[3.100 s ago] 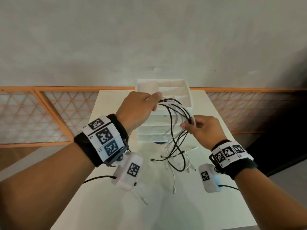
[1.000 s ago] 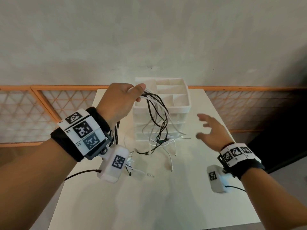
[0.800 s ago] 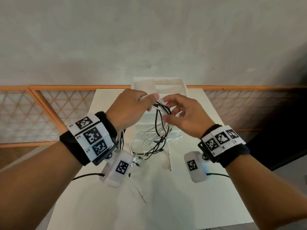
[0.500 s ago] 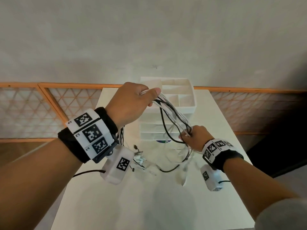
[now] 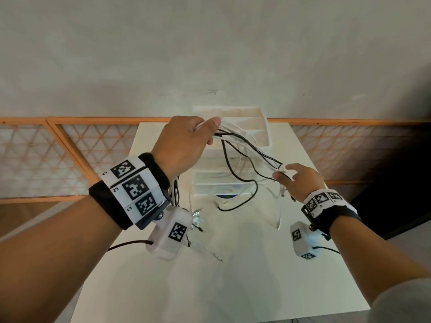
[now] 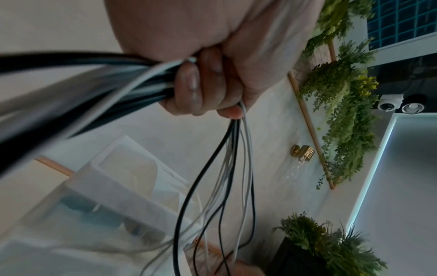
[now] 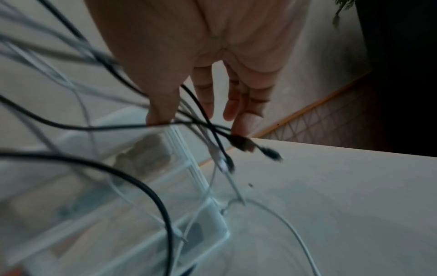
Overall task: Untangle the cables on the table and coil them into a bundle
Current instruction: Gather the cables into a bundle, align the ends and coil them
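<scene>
Coiling is under way: the left hand clamps the gathered black and white cables above the table's far edge, by the drawer organiser. The right hand, fingers loosely spread, hooks trailing strands near the right edge. Next, probably, looping them back to the left fist.

Black wristbands, checkered white marker tiles, white wrist cameras

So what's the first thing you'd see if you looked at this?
Probably the bunch of black and white cables, held up above the white table. The left hand grips them in a fist, while the right hand touches the strands lower down with loose fingers. Behind them, at the table's far edge, stands a white drawer box.
</scene>
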`<action>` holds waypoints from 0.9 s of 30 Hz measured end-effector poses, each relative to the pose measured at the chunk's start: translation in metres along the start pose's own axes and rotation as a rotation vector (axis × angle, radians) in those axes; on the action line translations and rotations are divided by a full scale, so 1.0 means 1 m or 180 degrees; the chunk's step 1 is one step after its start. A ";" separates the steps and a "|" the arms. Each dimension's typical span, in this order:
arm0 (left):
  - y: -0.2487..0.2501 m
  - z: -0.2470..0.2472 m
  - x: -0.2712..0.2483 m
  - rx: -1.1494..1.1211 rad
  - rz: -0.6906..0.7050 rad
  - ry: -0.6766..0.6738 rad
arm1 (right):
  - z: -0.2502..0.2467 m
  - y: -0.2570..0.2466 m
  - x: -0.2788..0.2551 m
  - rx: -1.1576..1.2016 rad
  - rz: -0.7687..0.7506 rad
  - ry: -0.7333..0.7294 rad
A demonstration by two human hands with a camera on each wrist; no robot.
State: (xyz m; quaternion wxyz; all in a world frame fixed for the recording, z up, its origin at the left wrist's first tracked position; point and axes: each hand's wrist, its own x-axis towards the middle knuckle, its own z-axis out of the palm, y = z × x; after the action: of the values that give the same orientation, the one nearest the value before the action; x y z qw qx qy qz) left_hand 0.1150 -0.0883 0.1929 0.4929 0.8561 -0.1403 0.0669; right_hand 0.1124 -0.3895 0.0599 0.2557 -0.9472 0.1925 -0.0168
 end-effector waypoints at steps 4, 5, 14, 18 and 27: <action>-0.002 0.013 -0.001 0.0302 -0.0161 -0.0120 | -0.036 -0.050 -0.022 0.0751 -0.0867 -0.0023; 0.000 0.018 -0.001 0.0456 -0.0111 -0.0220 | -0.045 -0.068 -0.033 0.0987 -0.1134 -0.0082; -0.009 0.038 -0.010 0.0200 0.0080 -0.1290 | -0.050 -0.115 -0.050 -0.0586 -0.1267 -0.0035; -0.047 0.037 -0.021 -0.0076 -0.0482 -0.1463 | -0.065 -0.086 -0.023 -0.0719 -0.0752 0.0259; -0.095 0.038 -0.029 -0.0508 -0.1291 -0.1452 | -0.091 -0.061 0.048 0.0124 0.0008 0.0752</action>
State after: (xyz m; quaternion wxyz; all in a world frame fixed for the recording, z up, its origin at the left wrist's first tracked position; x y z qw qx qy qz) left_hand 0.1160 -0.0706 0.0879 0.5175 0.8182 -0.0785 -0.2378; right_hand 0.1665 -0.4019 0.1655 0.2496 -0.9333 0.2221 -0.1318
